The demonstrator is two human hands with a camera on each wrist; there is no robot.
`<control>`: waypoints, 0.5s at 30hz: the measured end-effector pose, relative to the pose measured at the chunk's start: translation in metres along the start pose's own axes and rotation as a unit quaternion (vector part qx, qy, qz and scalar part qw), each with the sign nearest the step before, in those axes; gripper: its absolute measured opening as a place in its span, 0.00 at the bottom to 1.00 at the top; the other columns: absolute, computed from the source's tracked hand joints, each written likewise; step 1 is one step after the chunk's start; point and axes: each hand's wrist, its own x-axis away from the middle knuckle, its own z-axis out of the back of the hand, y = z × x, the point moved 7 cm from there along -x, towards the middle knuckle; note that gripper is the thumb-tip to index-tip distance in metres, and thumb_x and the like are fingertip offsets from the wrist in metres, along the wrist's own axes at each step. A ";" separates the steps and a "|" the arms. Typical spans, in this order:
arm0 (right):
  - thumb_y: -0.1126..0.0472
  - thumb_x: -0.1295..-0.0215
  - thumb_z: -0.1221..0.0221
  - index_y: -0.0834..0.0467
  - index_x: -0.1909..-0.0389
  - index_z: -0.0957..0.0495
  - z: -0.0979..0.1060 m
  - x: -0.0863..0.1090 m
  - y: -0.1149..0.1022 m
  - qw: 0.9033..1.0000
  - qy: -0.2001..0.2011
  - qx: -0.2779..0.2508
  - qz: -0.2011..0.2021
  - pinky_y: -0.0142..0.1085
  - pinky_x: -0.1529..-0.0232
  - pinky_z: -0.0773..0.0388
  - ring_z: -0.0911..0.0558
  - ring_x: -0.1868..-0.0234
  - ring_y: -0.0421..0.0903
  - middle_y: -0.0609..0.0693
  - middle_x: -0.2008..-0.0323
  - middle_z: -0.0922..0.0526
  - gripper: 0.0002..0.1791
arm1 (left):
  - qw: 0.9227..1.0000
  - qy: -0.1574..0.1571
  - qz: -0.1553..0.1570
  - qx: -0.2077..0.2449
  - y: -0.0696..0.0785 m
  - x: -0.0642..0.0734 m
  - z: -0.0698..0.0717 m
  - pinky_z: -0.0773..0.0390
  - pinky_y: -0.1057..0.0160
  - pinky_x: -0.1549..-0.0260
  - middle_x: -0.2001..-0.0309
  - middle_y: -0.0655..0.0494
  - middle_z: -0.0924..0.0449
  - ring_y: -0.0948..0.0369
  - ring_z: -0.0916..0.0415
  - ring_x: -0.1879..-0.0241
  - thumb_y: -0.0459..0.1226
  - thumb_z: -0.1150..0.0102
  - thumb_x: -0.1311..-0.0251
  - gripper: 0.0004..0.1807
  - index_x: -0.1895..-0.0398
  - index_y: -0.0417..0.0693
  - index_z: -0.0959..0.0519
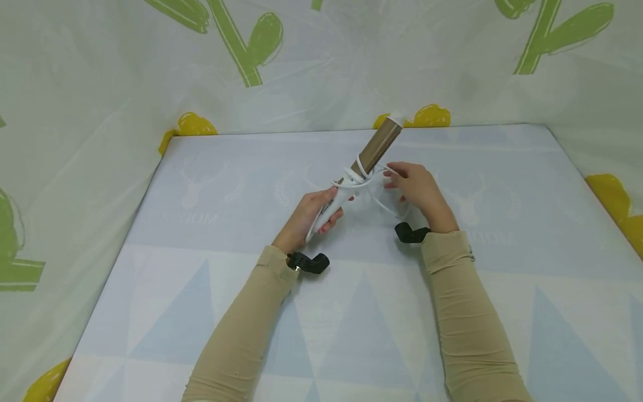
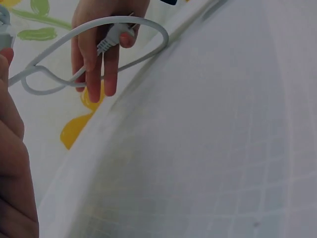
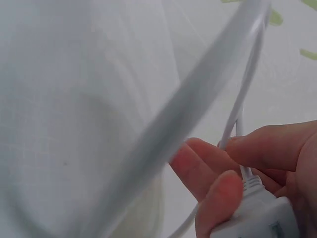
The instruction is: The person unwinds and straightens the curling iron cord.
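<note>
Here, my left hand [image 1: 307, 215] grips the curling iron [image 1: 372, 154] by its handle [image 1: 330, 210] | my right hand [image 1: 418, 187] pinches the power plug [image 2: 115, 37] | cord [image 2: 113, 20] seemingly wraps round the gold barrel [image 1: 383, 138].

A table [image 1: 527, 162] spreads before the person, with a cloth wall [image 1: 361, 61] behind its far edge. Over the table, the left hand [image 1: 307, 215] is around the handle of a curling iron [image 1: 374, 149], which slants away and to the right, tip farthest off. A cord [image 2: 115, 20] winds around the iron and loops right to the right hand [image 1: 421, 188], in which the plug [image 2: 118, 36] lies. 2 cameras [image 1: 312, 264] sit at the wrists' inner sides, 1 each.
</note>
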 end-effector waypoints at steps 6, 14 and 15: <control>0.55 0.31 0.55 0.53 0.37 0.38 0.012 0.005 0.006 0.999 0.012 -0.040 -0.016 0.39 0.74 0.27 0.22 0.55 0.43 0.49 0.49 0.25 0.22 | 0.998 -0.034 0.027 -0.047 -0.006 -0.001 -0.004 0.39 0.67 0.89 0.80 0.52 0.31 0.62 0.39 0.87 0.52 0.59 0.36 0.30 0.55 0.29 0.31; 0.57 0.32 0.57 0.56 0.46 0.29 0.036 0.012 0.002 0.995 0.090 -0.050 -0.012 0.38 0.76 0.30 0.27 0.71 0.50 0.56 0.59 0.20 0.17 | 0.994 -0.043 0.051 -0.084 -0.011 0.002 -0.008 0.40 0.67 0.89 0.80 0.51 0.30 0.62 0.39 0.86 0.51 0.51 0.40 0.26 0.56 0.34 0.28; 0.57 0.32 0.56 0.55 0.46 0.28 0.038 0.012 0.002 0.994 0.101 -0.051 -0.012 0.37 0.77 0.31 0.29 0.72 0.50 0.55 0.59 0.21 0.17 | 0.994 -0.046 0.049 -0.090 -0.008 0.003 -0.009 0.40 0.68 0.89 0.80 0.51 0.30 0.62 0.39 0.86 0.51 0.51 0.39 0.26 0.56 0.34 0.28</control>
